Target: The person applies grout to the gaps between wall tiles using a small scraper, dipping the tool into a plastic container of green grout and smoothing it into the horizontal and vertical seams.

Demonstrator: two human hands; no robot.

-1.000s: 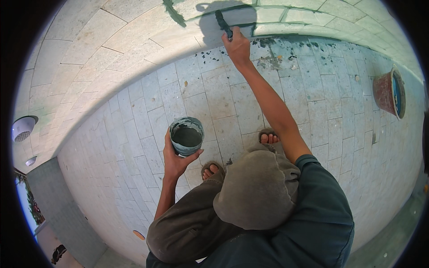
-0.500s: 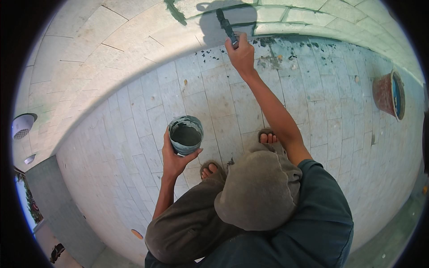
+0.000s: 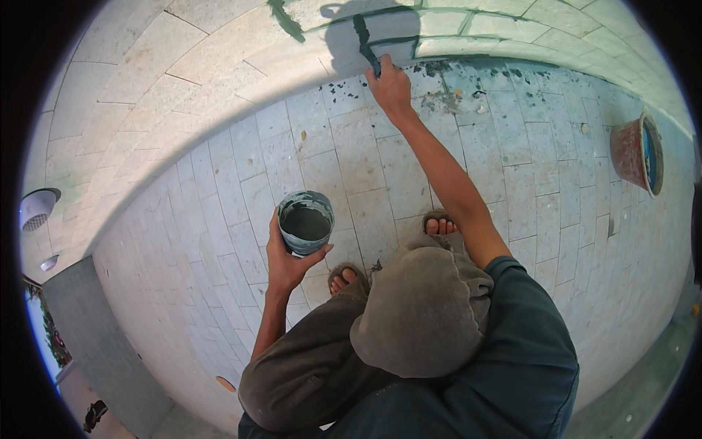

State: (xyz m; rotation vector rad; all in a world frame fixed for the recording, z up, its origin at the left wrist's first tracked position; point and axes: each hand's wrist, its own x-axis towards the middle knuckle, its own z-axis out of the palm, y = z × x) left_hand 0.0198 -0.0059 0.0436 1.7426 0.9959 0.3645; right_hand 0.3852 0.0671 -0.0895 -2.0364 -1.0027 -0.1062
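Note:
My left hand [image 3: 287,257] is wrapped round a round tub [image 3: 327,214] of dark grey-green paste, held upright above the floor. Pale, dried-looking smears coat the tub's inner wall. At the foot of the wall, my outstretched right hand [image 3: 391,88] grips a narrow brush-like tool [image 3: 376,68] coated dark; its exact kind is hard to make out. Its far end meets a thick dark streak [image 3: 360,28] on the pale block wall [image 3: 292,62]. Dark green bands follow several block joints to the right, and a separate green smear [image 3: 287,20] lies to the left.
A reddish-brown bucket [image 3: 627,155], bluish inside, stands at the right by the wall. Dark splashes [image 3: 439,69] dot the pale tiled floor [image 3: 387,172] along the wall. White round fixtures [image 3: 36,211] sit at the far left. My sandalled feet [image 3: 345,279] are close below the tub.
My right hand has turned slightly and the tool has drawn back a little toward me, leaving the dark streak exposed on the wall. My left hand and the tub have barely moved.

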